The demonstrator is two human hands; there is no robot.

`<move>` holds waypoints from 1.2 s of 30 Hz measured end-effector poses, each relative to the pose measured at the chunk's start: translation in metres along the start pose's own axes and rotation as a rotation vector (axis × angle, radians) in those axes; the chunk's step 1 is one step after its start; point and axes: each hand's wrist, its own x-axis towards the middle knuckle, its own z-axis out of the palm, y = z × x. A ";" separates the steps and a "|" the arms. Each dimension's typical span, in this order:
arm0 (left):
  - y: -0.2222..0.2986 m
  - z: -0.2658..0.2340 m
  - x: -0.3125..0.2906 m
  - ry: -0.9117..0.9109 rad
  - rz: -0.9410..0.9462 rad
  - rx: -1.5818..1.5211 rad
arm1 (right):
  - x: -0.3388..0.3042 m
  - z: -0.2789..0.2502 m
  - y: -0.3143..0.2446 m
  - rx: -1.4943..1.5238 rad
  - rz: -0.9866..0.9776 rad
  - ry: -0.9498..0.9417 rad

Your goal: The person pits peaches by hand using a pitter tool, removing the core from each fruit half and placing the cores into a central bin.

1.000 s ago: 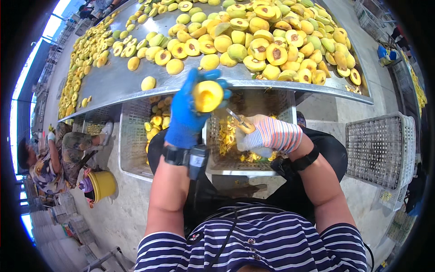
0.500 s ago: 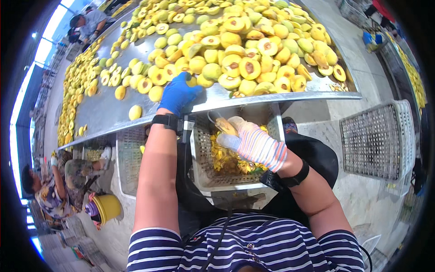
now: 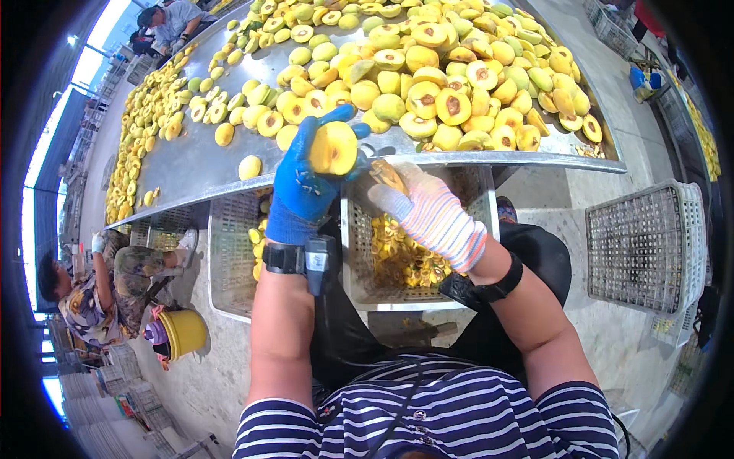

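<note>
My left hand [image 3: 304, 180], in a blue rubber glove, is raised palm up in front of the table's edge and grips a yellow peach half [image 3: 334, 149]. Close beside it, my right hand [image 3: 432, 210], in a striped knit glove, is closed around a small wooden-handled tool [image 3: 388, 176]. The tool's tip lies near the blue fingers and cannot be made out. Below both hands, a grey plastic crate [image 3: 397, 297] holds yellow peach scraps [image 3: 409, 256]. Across the metal table [image 3: 202, 172] lies a large heap of peach halves [image 3: 451, 107], some with brown pit hollows showing.
A second crate [image 3: 229, 283] with yellow pieces stands under the table to the left. An upright grey crate [image 3: 642, 249] is on the floor at right. Beyond a yellow bucket [image 3: 186, 334], a person [image 3: 92, 283] sits at far left; another person [image 3: 174, 27] works at the table's far end.
My left hand has come back from the heap with a peach half and turned palm up. The right hand keeps its hold on the tool, now close to the left. My view has shifted slightly.
</note>
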 end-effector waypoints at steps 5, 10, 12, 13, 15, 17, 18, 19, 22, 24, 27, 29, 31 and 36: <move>-0.005 0.012 -0.001 0.006 -0.056 -0.170 | 0.010 0.007 -0.011 -0.136 0.095 -0.101; -0.013 0.020 -0.001 0.137 -0.031 -0.032 | 0.016 0.008 -0.009 -0.150 0.103 -0.167; -0.017 0.016 -0.001 0.211 0.013 0.033 | 0.015 0.016 -0.006 0.031 0.076 -0.173; -0.017 0.014 -0.002 0.216 0.012 0.032 | 0.013 0.019 -0.007 0.031 0.078 -0.178; -0.016 0.012 -0.004 0.210 -0.018 0.027 | 0.011 0.023 -0.011 0.222 0.180 -0.229; -0.010 0.014 -0.007 0.178 -0.026 0.077 | 0.008 0.017 -0.015 0.391 0.333 -0.386; -0.007 0.017 -0.008 0.138 -0.031 0.128 | 0.007 0.012 -0.016 0.558 0.481 -0.536; -0.007 0.016 -0.009 0.139 -0.029 0.128 | 0.006 0.011 -0.011 0.557 0.480 -0.537; -0.010 0.011 -0.009 0.010 -0.097 -0.082 | 0.003 0.022 0.014 0.856 0.400 -0.656; -0.010 0.012 -0.009 -0.166 -0.200 -0.283 | 0.001 0.017 0.023 0.960 0.427 -0.698; -0.006 0.008 -0.012 0.023 -0.122 -0.290 | -0.001 0.011 0.027 0.971 0.467 -0.711; 0.005 -0.020 -0.022 -0.021 -0.142 -0.306 | -0.001 -0.011 0.013 0.465 0.429 -0.819; 0.009 -0.024 -0.036 0.378 0.109 0.108 | -0.005 -0.020 0.018 -0.117 0.088 -0.665; 0.071 -0.127 -0.100 0.674 0.120 0.830 | -0.026 -0.034 0.013 -0.819 0.023 -0.632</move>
